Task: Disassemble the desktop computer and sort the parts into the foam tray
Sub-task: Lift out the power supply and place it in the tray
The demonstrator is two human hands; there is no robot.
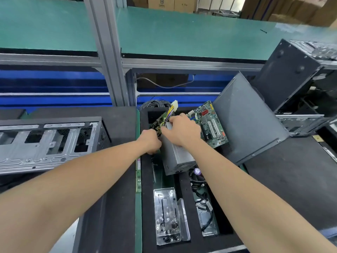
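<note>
A grey power supply lies tilted in the black foam tray. My right hand grips its far end, where the bundle of coloured cables with a white plug sticks up. My left hand is curled at the supply's left edge, fingers hidden among the cables. A green motherboard leans in the tray to the right. The stripped metal computer case lies on its side at the left.
A clear box of screws and a bagged part sit in the tray's near compartments. A RAM stick lies along the tray's left side. A grey side panel leans at right, with another black case behind it.
</note>
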